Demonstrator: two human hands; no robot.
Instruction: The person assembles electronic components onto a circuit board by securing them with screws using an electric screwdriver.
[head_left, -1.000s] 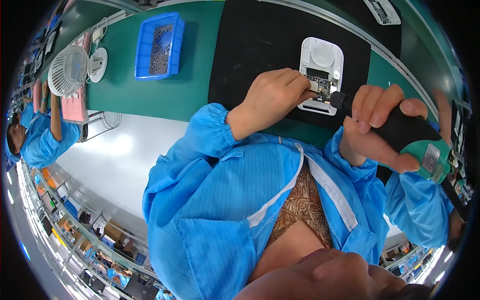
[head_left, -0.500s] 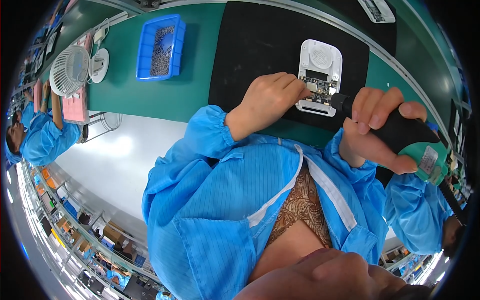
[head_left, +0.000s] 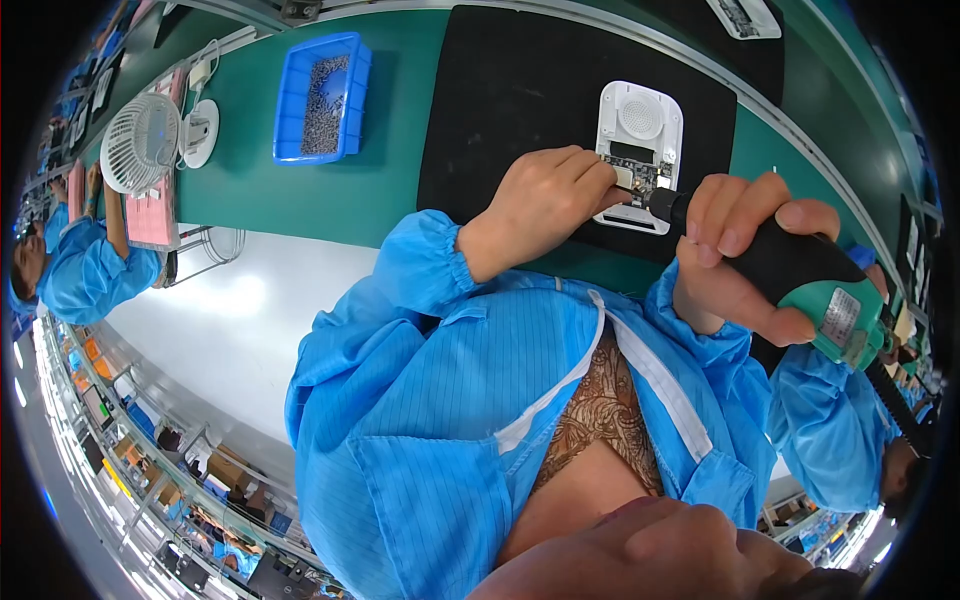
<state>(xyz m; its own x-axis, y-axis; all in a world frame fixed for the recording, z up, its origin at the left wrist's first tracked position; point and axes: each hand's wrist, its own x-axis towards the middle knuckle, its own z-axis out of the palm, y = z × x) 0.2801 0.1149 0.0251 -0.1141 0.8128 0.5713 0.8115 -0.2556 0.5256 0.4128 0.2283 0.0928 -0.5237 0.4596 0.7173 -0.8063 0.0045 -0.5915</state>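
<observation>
A white plastic housing (head_left: pixel 640 150) with a round speaker grille and an exposed circuit board is laid on a black mat (head_left: pixel 520 90), directly under the fingertips of both hands. Its lower left edge is pressed by the left hand (head_left: pixel 545 200), whose fingers are curled down onto the board area — nothing is gripped there, only held steady. Just to the right of that contact, the tip of an electric screwdriver (head_left: pixel 800 275) is set against the board. The screwdriver's black body is wrapped tightly by the right hand (head_left: pixel 740 260), fingers closed over the top and thumb beneath; its green rear end sticks out behind the palm, toward the right edge.

Beyond the mat, well to the left of the hands, a blue bin (head_left: pixel 320 95) filled with small grey parts is seen on the green bench (head_left: pixel 380 190). Farther left still, a small white fan (head_left: pixel 140 140) is stood — beside it another person in a blue coat (head_left: pixel 85 270) is seated.
</observation>
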